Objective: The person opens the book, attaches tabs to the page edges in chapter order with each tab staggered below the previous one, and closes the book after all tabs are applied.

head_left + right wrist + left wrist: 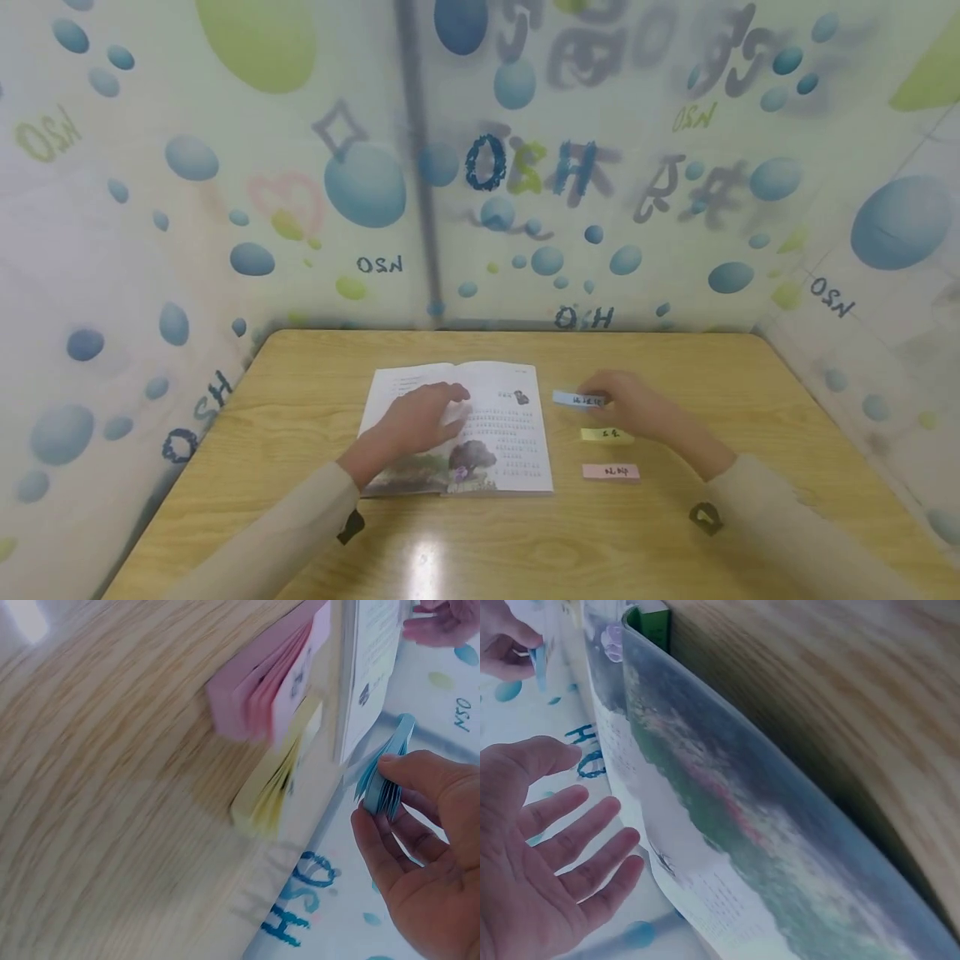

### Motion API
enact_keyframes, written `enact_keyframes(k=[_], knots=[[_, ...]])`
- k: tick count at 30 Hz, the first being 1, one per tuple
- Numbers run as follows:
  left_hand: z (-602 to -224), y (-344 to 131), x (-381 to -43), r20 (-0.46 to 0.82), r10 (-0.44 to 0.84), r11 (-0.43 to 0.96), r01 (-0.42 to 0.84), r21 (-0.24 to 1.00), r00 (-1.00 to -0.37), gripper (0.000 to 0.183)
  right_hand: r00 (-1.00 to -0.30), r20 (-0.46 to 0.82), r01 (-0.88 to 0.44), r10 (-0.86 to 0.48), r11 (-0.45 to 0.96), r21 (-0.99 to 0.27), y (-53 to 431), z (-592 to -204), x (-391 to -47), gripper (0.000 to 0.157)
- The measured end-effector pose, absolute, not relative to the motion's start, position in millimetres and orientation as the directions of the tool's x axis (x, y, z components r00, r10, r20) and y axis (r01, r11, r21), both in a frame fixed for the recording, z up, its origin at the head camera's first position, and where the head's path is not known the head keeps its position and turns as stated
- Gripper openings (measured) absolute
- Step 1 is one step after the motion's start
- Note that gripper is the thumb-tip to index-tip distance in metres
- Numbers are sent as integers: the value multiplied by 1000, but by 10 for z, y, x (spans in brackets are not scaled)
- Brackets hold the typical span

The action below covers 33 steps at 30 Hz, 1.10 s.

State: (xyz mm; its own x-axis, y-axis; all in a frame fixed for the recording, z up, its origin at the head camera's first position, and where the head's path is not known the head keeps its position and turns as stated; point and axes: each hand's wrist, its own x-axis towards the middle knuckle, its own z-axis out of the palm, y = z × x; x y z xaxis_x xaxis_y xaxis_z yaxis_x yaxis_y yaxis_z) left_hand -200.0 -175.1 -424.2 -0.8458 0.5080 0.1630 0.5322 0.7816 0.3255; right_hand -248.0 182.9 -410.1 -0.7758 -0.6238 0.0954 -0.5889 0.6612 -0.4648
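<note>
An illustrated book (510, 450) lies spread on the table. Over its pages is my left hand (422, 419), its fingers loosely extended and holding nothing; the left wrist view shows the palm beside the book (705, 802). My right hand (630, 404) pinches a blue pad of sticky notes (572, 399) between thumb and fingers; in the right wrist view the blue pad (386, 776) has its leaves fanned. Nearer me are a yellow sticky-note pad (606, 434) and a pink one (611, 472), both with handwriting on top. Each stands a little apart from the other.
The wooden table (480, 550) reaches a wall (480, 250) printed with blue and green drops at the back and sides. Dark wrist bands (351, 527) show at the sleeves. Light glares off the table's front.
</note>
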Motion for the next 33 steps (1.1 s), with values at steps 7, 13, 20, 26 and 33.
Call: enact_keyframes(k=[7,13,20,26,33], knots=[[-4218,-1619,-2070,157,503,749,520,410,-850,37,-774,86,-587,-627,660,-469,1678,-4081,-2439,25],[-4184,-1512,-2091,137,504,742,509,437,-853,40,-747,112,-624,-656,633,-458,1569,-4076,-2428,25],[-4177,-1400,-2099,108,508,749,500,435,-855,41,-740,101,-623,-665,622,-474,1433,-4055,-2373,24],[-4177,-1302,-2105,95,527,752,515,411,-845,43,-719,102,-640,-688,598,-482,1321,-4010,-2330,27],[-4150,-1208,-2076,73,519,793,511,332,-852,49,-689,119,-672,-715,567,-477,1223,-4010,-2319,28]])
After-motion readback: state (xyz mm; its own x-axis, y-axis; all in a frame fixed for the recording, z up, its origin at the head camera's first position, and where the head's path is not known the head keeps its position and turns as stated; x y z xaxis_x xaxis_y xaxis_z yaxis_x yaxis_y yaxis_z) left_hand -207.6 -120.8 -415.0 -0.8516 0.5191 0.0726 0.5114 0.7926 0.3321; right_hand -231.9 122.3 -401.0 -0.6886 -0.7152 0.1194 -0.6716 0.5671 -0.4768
